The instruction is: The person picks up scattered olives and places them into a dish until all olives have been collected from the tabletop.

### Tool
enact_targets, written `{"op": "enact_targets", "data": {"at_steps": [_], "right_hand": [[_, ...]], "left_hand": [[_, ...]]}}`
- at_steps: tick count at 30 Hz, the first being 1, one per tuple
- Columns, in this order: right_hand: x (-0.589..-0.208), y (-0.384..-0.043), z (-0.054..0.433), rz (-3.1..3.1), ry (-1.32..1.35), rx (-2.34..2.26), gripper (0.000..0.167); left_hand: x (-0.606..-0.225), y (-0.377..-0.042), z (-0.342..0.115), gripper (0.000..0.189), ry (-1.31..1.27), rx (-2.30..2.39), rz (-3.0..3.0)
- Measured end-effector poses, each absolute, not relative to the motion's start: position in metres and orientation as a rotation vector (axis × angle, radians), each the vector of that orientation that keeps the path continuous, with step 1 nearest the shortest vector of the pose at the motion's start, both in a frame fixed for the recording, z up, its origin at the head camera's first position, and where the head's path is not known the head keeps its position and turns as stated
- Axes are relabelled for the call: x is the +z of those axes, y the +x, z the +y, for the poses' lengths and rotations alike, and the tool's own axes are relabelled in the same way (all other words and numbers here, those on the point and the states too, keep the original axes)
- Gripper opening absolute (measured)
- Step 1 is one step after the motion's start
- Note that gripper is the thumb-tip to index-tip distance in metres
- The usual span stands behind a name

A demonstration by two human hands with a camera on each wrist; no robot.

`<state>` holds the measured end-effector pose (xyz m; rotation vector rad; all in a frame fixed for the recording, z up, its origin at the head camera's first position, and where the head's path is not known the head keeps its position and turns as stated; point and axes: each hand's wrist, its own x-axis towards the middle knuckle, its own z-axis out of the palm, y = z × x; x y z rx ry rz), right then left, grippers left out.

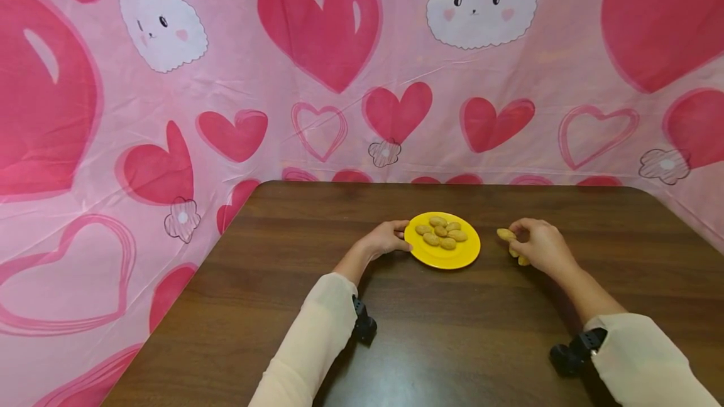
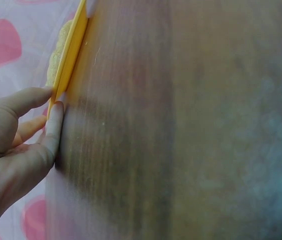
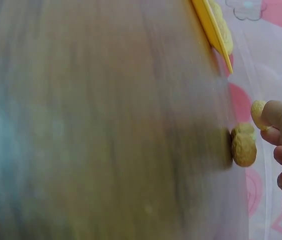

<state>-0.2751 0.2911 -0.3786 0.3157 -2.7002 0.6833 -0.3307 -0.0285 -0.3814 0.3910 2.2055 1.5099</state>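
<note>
A round yellow plate (image 1: 444, 260) lies on the brown table, bearing several oval tan pieces (image 1: 440, 231) with a rough, nut-like surface. My left hand (image 1: 386, 238) pinches the plate's left rim; the left wrist view shows fingers on both sides of the plate edge (image 2: 71, 62). Right of the plate, my right hand (image 1: 542, 245) pinches one oval tan piece (image 3: 258, 114) between thumb and finger, raised off the table. Just below it, other tan pieces (image 3: 243, 150) rest on the wood, partly hidden by the hand in the head view.
The wooden table (image 1: 452, 338) ends at a far edge against a pink cloth (image 1: 339, 68) printed with hearts and rabbits. A black wrist camera (image 1: 364, 322) sits on the left sleeve, another camera (image 1: 574, 352) on the right.
</note>
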Motion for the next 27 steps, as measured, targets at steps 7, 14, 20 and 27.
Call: {"op": "enact_targets", "data": {"at_steps": [7,14,20,27], "right_hand": [[-0.378,-0.278,0.280,-2.737,0.346,0.699,0.021],[-0.379,-0.280,0.275,-2.774,0.404,0.687,0.020],[-0.379,-0.283,0.269,-2.785,0.461,0.687,0.018],[-0.378,-0.286,0.260,-2.851,0.493,0.761,0.017]], "left_hand": [[-0.388,-0.334,-0.028,0.066,0.384,1.511,2.229],[-0.389,-0.334,-0.028,0.066,0.392,1.516,2.230],[-0.388,-0.334,-0.028,0.066,0.391,1.512,2.232],[-0.388,-0.334,-0.028,0.066,0.381,1.508,2.234]]}}
